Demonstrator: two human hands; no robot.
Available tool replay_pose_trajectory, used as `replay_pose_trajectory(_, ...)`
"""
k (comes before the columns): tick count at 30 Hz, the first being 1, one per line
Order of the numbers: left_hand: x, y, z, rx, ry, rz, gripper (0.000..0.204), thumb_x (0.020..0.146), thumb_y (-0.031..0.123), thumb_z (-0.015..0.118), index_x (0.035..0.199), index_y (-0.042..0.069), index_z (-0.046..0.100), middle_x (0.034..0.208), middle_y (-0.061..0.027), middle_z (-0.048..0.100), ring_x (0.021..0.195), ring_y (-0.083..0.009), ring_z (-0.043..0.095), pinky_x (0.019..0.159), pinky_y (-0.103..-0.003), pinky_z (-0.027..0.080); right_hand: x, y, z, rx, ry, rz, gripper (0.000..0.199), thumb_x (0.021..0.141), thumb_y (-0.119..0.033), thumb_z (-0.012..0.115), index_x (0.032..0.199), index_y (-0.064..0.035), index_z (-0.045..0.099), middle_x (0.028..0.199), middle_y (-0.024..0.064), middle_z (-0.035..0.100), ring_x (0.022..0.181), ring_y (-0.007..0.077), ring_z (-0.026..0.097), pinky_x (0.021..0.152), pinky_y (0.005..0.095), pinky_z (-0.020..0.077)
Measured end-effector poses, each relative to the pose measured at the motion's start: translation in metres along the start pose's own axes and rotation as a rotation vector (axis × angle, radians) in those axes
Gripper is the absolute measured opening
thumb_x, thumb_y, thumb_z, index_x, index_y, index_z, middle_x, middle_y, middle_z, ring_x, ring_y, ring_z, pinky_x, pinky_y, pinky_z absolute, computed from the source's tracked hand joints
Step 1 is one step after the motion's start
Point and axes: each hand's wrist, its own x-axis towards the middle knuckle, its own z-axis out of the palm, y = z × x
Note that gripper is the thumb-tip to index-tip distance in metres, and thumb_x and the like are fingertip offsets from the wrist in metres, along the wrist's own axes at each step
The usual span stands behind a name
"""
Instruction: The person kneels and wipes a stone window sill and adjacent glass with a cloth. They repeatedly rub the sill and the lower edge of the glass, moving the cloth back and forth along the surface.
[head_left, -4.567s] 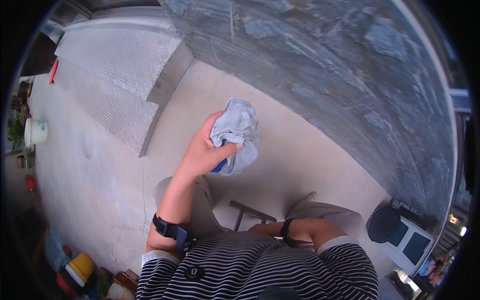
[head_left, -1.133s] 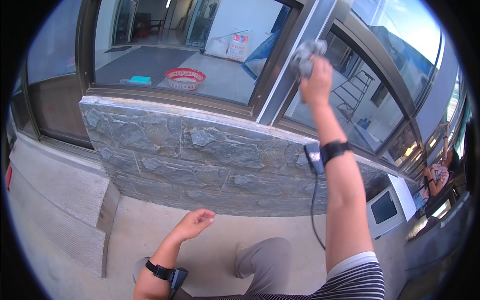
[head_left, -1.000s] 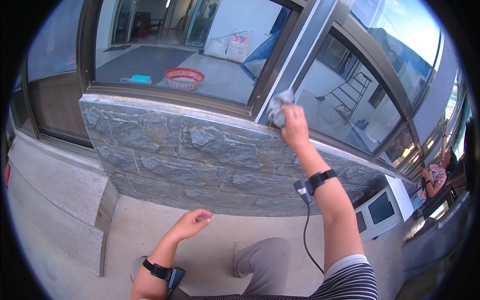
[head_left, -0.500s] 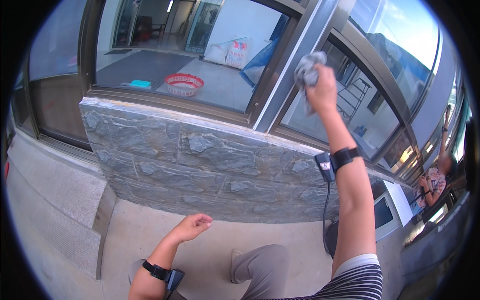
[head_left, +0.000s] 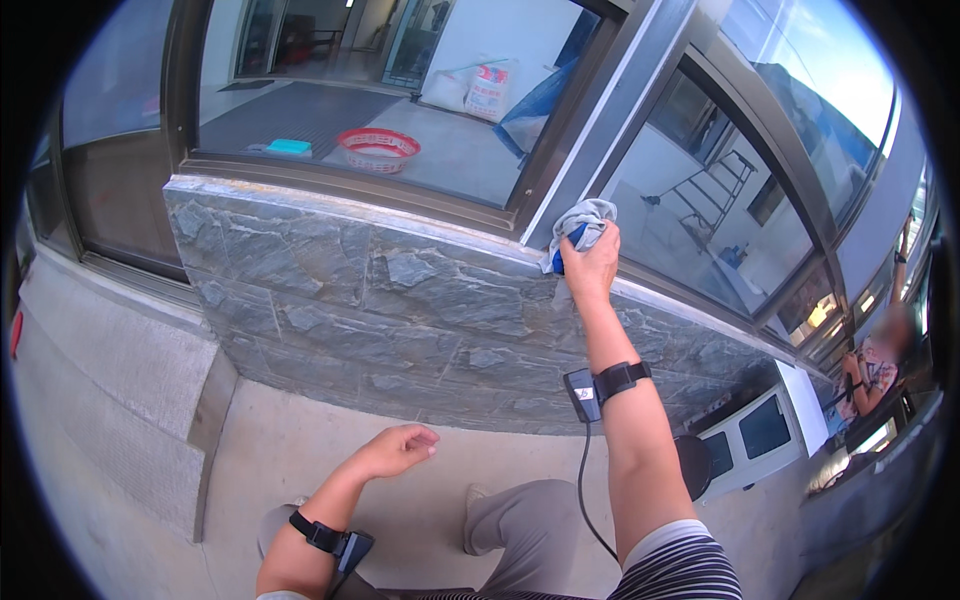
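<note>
My right hand (head_left: 592,262) is closed around a crumpled grey cloth (head_left: 586,216) with a blue part showing. It holds the cloth against the foot of the metal window post (head_left: 604,138), where the post meets the light sill (head_left: 480,242). The corner of the right window pane lies just beside the cloth. Low on the left, my left hand (head_left: 400,450) hangs in the air over the concrete floor, away from the wall. Its fingers are loosely bent and hold nothing. Black straps with small boxes sit on both forearms.
Below the sill runs a grey stone-tiled wall (head_left: 330,290). Behind the glass are a red basin (head_left: 378,150), a teal box (head_left: 289,147), white sacks (head_left: 488,90) and a stepladder (head_left: 722,195). A concrete step (head_left: 120,390) stands left; a white-framed item (head_left: 762,428) and another person (head_left: 872,370) are at right.
My right hand has brought the cloth down along the post, from partway up to its foot at the sill. My left hand stays nearly in place. The view has shifted slightly.
</note>
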Motion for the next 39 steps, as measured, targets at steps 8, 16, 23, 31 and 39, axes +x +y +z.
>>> replay_pose_trajectory(8,-0.013,0.016,-0.018,-0.009,0.077,-0.026,0.032,0.098,0.020,0.067,0.124,0.002,0.064,0.115,-0.0101,0.069,0.105,-0.0160,0.064,0.091,-0.033,0.052,0.065,-0.019,-0.024,0.099,0.044,0.083,0.066,0.071,-0.025,0.081,0.123,0.0017,0.050,0.120,0.0267,0.059,0.113,0.0439,0.058,0.099,0.0473,0.0465)
replay_pose_trajectory(16,-0.010,0.008,-0.008,-0.012,0.008,0.065,0.036,0.096,0.022,0.068,0.125,0.001,0.064,0.114,-0.0144,0.071,0.104,-0.0206,0.067,0.091,-0.035,0.053,0.000,0.002,-0.001,-0.189,-0.106,0.098,0.066,0.074,-0.027,0.081,0.122,0.0027,0.047,0.120,0.0297,0.057,0.113,0.0468,0.057,0.098,0.0496,0.0467)
replay_pose_trajectory(23,-0.015,0.010,-0.025,0.047,0.152,0.029,0.037,0.094,0.024,0.070,0.123,0.002,0.065,0.110,-0.0135,0.072,0.100,-0.0205,0.068,0.088,-0.035,0.054,0.043,-0.019,-0.044,0.009,0.058,0.176,0.074,0.074,-0.027,0.079,0.135,0.0004,0.047,0.127,0.0280,0.052,0.121,0.0452,0.052,0.105,0.0478,0.0417)
replay_pose_trajectory(31,-0.017,0.017,-0.026,0.063,0.131,0.001,0.038,0.094,0.024,0.069,0.125,0.001,0.064,0.110,-0.0131,0.072,0.100,-0.0200,0.067,0.089,-0.035,0.054,0.201,-0.111,-0.079,-0.165,0.339,-0.495,0.061,0.075,-0.014,0.079,0.133,-0.0105,0.057,0.138,0.0197,0.051,0.120,0.0422,0.052,0.100,0.0476,0.0473)
replay_pose_trajectory(39,-0.019,0.010,-0.020,0.166,0.084,0.036,0.038,0.093,0.023,0.071,0.122,0.000,0.066,0.112,-0.0130,0.072,0.099,-0.0216,0.069,0.088,-0.036,0.054,0.038,-0.039,-0.023,-0.143,0.092,-0.641,0.059,0.067,0.012,0.063,0.124,-0.0038,0.062,0.132,0.0218,0.052,0.113,0.0447,0.053,0.094,0.0488,0.0504)
